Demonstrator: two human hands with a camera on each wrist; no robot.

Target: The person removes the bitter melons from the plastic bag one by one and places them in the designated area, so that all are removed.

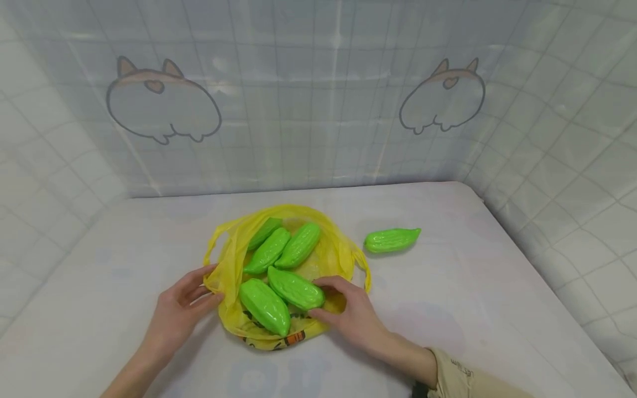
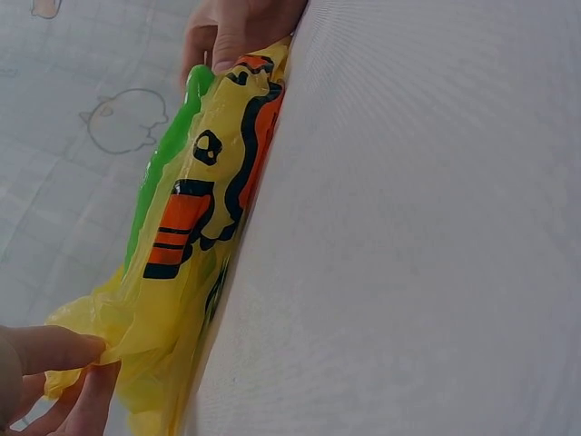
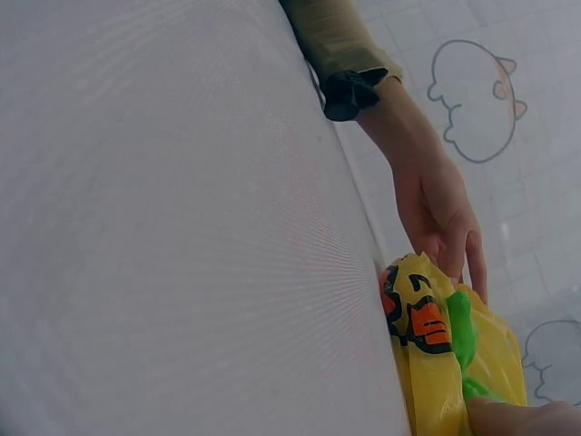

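Observation:
A yellow plastic bag point(image 1: 334, 250) printed in orange and black lies mouth-up on the table with several glossy green bitter melons point(image 1: 298, 246) inside. My left hand point(image 1: 181, 309) pinches the bag's left edge between thumb and fingers, as the left wrist view also shows. At the bag's right side, my right hand point(image 1: 355, 318) holds the right end of one bitter melon point(image 1: 293, 287) between thumb and fingers. That melon lies over the bag's opening, beside another melon point(image 1: 265, 305) near the front rim. The right fingertips are partly hidden behind the melon.
One more bitter melon point(image 1: 391, 241) lies on the white table point(image 1: 448, 287) to the right of the bag. A tiled-pattern curtain point(image 1: 308, 110) with dog drawings closes off the back and sides. The bag's handle loop point(image 1: 364, 271) hangs at its right.

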